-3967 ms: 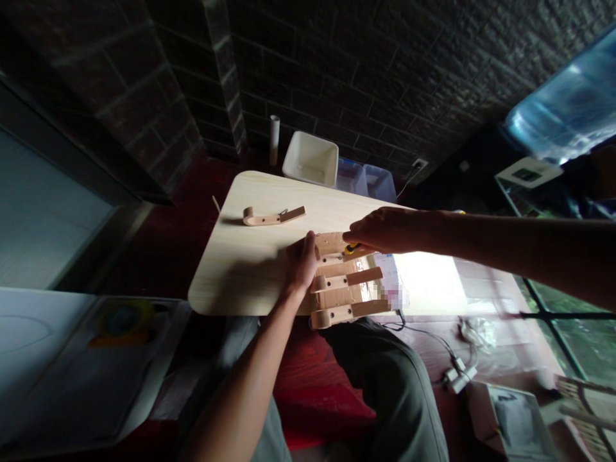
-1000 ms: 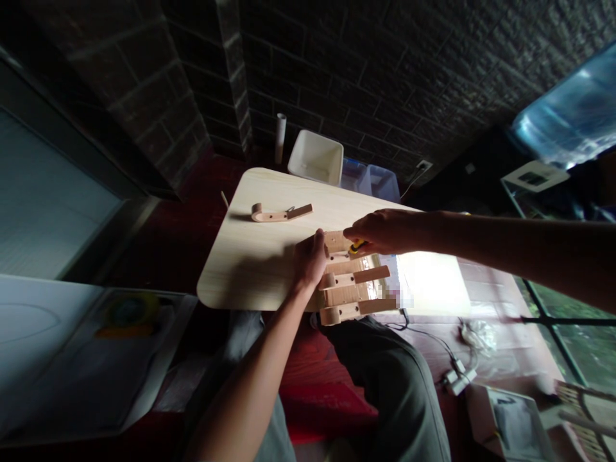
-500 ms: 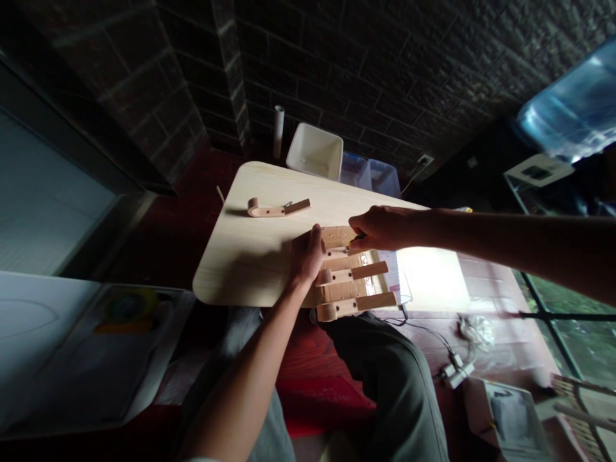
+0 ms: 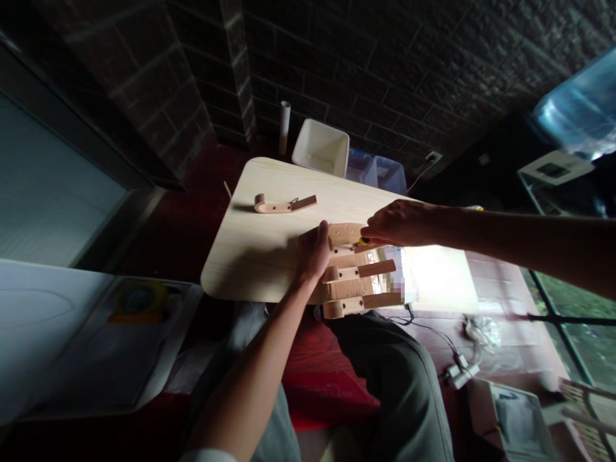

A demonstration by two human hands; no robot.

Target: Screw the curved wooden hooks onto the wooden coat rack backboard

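Note:
My left hand (image 4: 314,255) is closed on the left edge of a brown board (image 4: 344,232), its thumb up along the side. Several curved wooden hooks (image 4: 342,274) lie across the board in rows, with dark holes in them. My right hand (image 4: 393,221) is closed at the board's upper right, over the end of the uppermost hook. A small yellow-and-black tool (image 4: 364,241) pokes out from under its fingers; most of it is hidden. Farther left, a loose wooden hook (image 4: 276,207) with a thin metal piece rests on the light wooden table (image 4: 255,256).
Behind the table stand a white bin (image 4: 320,151), clear bluish boxes (image 4: 389,174) and an upright tube (image 4: 284,128). Printed paper (image 4: 393,260) lies right of the board. A power strip (image 4: 461,371) with cables is at the lower right, near a box (image 4: 514,410).
The whole view has shifted slightly, moving things a little to the right. My right hand has turned a bit, and more of the yellow on the tool shows. My left hand keeps its hold.

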